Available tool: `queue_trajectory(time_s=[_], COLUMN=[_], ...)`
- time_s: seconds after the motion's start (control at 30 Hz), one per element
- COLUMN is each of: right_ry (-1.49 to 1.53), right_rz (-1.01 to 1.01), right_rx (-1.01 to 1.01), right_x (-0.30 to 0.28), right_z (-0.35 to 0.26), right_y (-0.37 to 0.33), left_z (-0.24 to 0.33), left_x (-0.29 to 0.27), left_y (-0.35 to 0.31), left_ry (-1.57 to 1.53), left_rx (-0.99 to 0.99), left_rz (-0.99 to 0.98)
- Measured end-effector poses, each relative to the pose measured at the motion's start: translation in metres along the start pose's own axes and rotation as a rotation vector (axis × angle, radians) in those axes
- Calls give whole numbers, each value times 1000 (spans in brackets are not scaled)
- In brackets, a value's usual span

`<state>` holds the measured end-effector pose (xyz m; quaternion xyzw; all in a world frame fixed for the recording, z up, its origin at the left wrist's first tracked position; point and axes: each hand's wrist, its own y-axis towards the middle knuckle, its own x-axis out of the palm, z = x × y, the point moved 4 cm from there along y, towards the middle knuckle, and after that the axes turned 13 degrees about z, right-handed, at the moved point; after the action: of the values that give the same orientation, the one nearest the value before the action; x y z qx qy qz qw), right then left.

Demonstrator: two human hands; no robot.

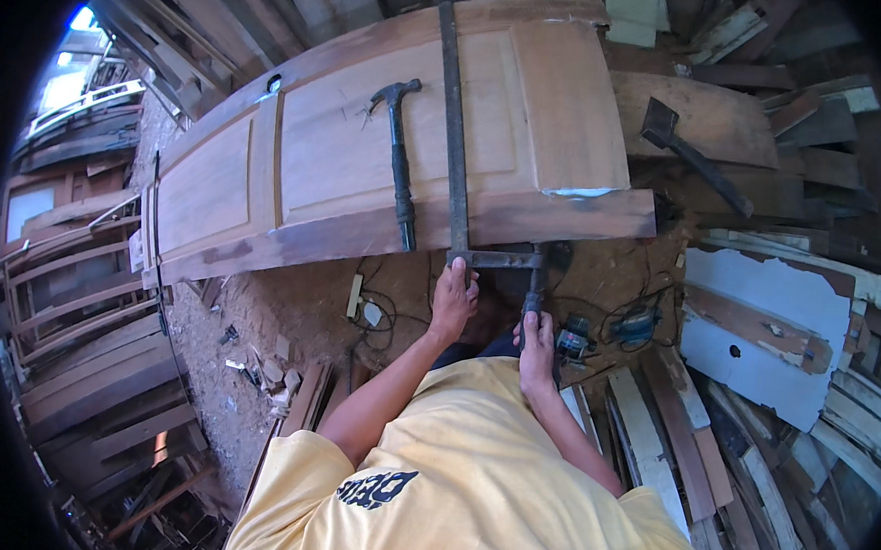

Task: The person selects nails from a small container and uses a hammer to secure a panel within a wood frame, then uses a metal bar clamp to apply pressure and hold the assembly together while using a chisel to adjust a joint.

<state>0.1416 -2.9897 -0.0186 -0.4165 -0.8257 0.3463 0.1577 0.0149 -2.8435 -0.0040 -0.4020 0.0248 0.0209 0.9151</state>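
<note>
A panelled wooden door (367,152) lies flat in front of me, its near edge facing my body. Across its width runs a long dark metal bar clamp (453,126). My left hand (453,299) is closed around the near end of the clamp, where bar and sliding arm meet. To its right, my right hand (538,348) wraps round the clamp's screw handle, below the arm. On the door, left of the clamp bar, rests a claw hammer (400,163) with a dark handle, its head pointing away from me.
A mallet-like tool (701,159) lies on boards right of the door. A white peeling panel (762,327) and stacked planks (662,426) stand at the right. Cables and a power tool (575,337) are on the dirt floor. More timber (106,377) is piled at left.
</note>
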Motion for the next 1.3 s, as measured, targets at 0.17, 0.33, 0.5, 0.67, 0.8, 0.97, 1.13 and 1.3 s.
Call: queue_trajectory(time_s=[0.17, 0.33, 0.5, 0.67, 0.8, 0.97, 1.13, 1.3], right_ry=[-159, 35, 58, 107, 7, -72, -4, 2], right_rz=[177, 14, -34, -74, 59, 101, 45, 100], right_rx=[-198, -57, -15, 7, -60, -60, -145, -160], right_x=[7, -12, -9, 0, -8, -18, -30, -29], right_z=[-43, -38, -44, -30, -27, -31, -29, -22], right_y=[-21, -4, -8, -13, -6, 7, 18, 19], left_z=[0, 2, 4, 7, 2, 4, 0, 3], left_x=[5, 21, 17, 1, 3, 21, 39, 42], left_y=[0, -10, -3, 6, 3, -7, -10, -5], left_ry=[-129, -94, -28, -130, -95, -19, -53, -33], left_rx=[-122, -33, -18, -18, -21, 9, 105, 155], left_rz=[-118, -111, -68, -185, -154, -155, -94, -92])
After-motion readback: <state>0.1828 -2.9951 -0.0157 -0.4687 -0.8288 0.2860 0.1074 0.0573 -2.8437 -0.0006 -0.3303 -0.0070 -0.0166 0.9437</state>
